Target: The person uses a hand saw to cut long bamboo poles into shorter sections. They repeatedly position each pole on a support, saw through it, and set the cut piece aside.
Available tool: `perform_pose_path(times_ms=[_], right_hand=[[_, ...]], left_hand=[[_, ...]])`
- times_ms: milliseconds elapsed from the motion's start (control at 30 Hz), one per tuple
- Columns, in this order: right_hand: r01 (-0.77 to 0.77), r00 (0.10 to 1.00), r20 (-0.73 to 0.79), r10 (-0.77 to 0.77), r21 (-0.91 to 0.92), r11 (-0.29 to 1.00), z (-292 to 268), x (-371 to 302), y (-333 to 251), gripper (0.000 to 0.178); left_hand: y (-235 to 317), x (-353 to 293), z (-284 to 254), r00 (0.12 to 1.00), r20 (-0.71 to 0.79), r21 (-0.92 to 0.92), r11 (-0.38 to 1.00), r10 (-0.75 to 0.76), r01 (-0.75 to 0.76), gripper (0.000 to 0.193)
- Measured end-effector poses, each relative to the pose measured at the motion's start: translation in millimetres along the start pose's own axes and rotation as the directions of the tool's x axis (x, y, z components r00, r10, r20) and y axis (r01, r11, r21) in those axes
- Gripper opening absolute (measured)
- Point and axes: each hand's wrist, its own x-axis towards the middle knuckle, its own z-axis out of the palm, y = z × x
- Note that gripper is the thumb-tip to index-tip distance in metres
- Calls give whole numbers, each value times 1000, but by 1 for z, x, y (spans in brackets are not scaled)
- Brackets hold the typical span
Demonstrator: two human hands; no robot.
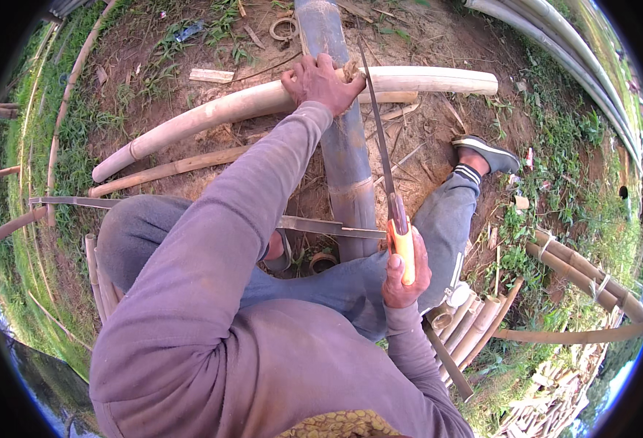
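Observation:
A pale, slightly curved bamboo pole (212, 114) lies across a thick grey bamboo trunk (352, 175) on the ground. My left hand (317, 84) grips the pole from above where the two cross. Beside its thumb is a frayed brown tuft (350, 71). In my right hand (409, 274), closed around its orange-yellow handle, is a handsaw (382, 139). The narrow blade points away from me and passes over the pole just right of my left thumb. Whether its teeth touch the pole I cannot tell.
A thinner bamboo piece (175, 169) lies under the pole. A long flat strip (314, 225) crosses beneath my legs. Cut bamboo lengths (476, 328) are stacked by my right leg, tied poles (591, 274) farther right. A bamboo ring (283, 29) lies at the far side.

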Motion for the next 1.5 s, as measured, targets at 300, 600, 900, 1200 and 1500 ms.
perform_pose_path(times_ms=[300, 600, 900, 1200, 1500], right_hand=[[161, 984, -80, -160, 3, 987, 60, 112, 12, 49], [70, 998, -4, -70, -42, 997, 5, 13, -2, 55], [72, 997, -39, -69, 75, 995, 66, 122, 0, 44], [61, 996, -58, -61, 2, 998, 75, 119, -31, 47], [23, 1000, -8, -23, 40, 999, 12, 1, -62, 51]], left_hand=[[5, -3, 3, 999, -5, -32, 998, 48, -48, 81], [-4, -3, 5, 997, -13, -4, 997, 81, -81, 78], [-73, 6, -30, 935, 90, -22, 939, 343, -343, 76], [-101, 13, -40, 915, 337, 246, 917, 222, -313, 59], [-109, 19, -46, 881, 380, 223, 897, 281, -382, 55]])
